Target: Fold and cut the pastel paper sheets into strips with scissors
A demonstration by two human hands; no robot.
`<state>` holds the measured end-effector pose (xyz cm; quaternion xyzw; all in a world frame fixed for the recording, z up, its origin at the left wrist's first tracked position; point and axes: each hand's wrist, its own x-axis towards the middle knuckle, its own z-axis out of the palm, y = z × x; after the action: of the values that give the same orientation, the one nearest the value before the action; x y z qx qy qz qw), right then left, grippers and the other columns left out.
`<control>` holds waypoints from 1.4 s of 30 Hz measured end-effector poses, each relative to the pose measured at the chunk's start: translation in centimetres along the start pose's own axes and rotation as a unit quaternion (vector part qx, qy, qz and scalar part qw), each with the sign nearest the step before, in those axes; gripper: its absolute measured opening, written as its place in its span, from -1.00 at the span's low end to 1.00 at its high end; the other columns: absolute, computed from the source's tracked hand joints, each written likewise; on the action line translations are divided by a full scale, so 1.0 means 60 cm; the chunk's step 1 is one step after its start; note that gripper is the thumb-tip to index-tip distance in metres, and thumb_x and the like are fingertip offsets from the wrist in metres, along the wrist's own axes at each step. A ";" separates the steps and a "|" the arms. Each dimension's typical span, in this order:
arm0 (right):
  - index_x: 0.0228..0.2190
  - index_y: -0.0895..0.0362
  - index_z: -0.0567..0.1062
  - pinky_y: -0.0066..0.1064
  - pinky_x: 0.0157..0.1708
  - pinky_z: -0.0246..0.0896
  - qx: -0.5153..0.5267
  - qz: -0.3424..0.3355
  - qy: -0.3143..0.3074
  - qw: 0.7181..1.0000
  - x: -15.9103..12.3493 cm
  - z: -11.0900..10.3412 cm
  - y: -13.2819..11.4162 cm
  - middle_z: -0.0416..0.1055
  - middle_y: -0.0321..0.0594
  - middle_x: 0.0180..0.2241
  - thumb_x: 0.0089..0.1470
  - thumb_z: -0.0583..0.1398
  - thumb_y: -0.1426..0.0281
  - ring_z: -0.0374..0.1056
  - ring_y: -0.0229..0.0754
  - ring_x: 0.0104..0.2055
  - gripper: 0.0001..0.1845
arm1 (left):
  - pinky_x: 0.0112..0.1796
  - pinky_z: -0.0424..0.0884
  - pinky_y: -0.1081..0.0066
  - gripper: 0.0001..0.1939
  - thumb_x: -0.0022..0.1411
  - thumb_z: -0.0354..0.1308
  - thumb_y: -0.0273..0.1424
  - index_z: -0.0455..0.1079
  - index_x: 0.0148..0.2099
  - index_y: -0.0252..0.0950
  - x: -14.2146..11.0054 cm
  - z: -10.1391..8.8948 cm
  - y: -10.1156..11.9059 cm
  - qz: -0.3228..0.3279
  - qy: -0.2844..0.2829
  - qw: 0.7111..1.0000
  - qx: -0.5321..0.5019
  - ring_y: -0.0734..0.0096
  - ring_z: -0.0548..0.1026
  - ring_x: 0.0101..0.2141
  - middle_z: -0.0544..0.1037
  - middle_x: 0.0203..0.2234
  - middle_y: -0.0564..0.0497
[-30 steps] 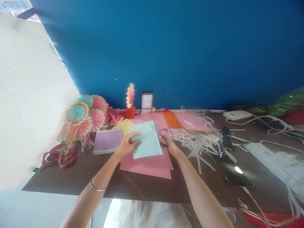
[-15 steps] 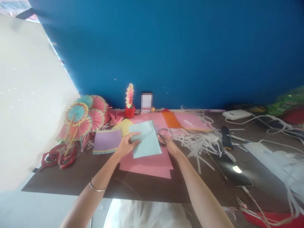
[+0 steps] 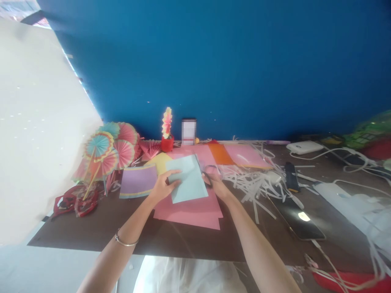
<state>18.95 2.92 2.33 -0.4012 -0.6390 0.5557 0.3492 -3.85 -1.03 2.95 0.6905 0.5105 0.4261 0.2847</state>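
My left hand (image 3: 162,186) pinches the left edge of a light blue sheet of paper (image 3: 189,180) and holds it just above a stack of pink sheets (image 3: 195,211). Scissors (image 3: 207,173) are in my right hand (image 3: 216,185), fingers through the dark loops; the blades run along the blue sheet's right edge. A thin bracelet circles my left wrist.
A purple sheet (image 3: 138,181), a yellow one and orange and pink sheets (image 3: 244,156) lie on the dark table. Paper fans (image 3: 105,150) stand at left, red punches (image 3: 76,201) below them. White paper strips (image 3: 259,183), a phone (image 3: 297,217), a power bank and cables fill the right.
My right hand has shifted a little to the left, closer against the blue sheet's edge. The left hand and the paper have hardly moved.
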 end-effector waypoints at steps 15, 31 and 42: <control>-0.63 0.13 0.37 -0.41 -0.50 0.11 -0.029 0.011 0.042 0.999 0.010 -0.003 0.013 0.27 -0.31 -0.64 -0.08 0.13 -0.04 0.20 -0.25 -0.53 -0.51 | -0.39 0.39 0.46 -0.68 0.11 0.13 -0.31 0.38 -0.06 -0.24 0.001 0.001 -0.003 -0.007 0.002 1.000 0.002 0.35 0.47 -0.28 0.48 -0.11 -0.05; -0.68 0.16 0.35 -0.46 -0.65 -0.07 0.018 0.035 -0.031 0.999 -0.002 -0.010 0.002 0.25 -0.30 -0.73 -0.05 0.09 -0.03 0.14 -0.33 -0.66 -0.48 | -0.21 0.39 0.33 -0.62 0.11 0.09 -0.29 0.33 -0.02 -0.29 0.015 -0.008 -0.048 -0.074 0.246 0.967 -0.005 0.26 0.45 -0.18 0.50 -0.20 -0.08; -0.68 0.14 0.32 -0.42 -0.60 -0.04 0.025 0.047 -0.083 0.995 -0.012 0.005 -0.012 0.23 -0.32 -0.69 -0.05 0.04 -0.08 0.13 -0.33 -0.66 -0.45 | -0.12 0.35 0.26 -0.62 0.10 0.09 -0.30 0.33 -0.02 -0.29 0.016 -0.004 -0.048 -0.078 0.238 0.968 -0.011 0.23 0.42 -0.13 0.46 -0.11 -0.11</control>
<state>18.93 2.08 3.02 -0.3743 -0.6319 0.6190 0.2783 -5.29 0.80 0.99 0.5239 0.6112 0.5604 0.1947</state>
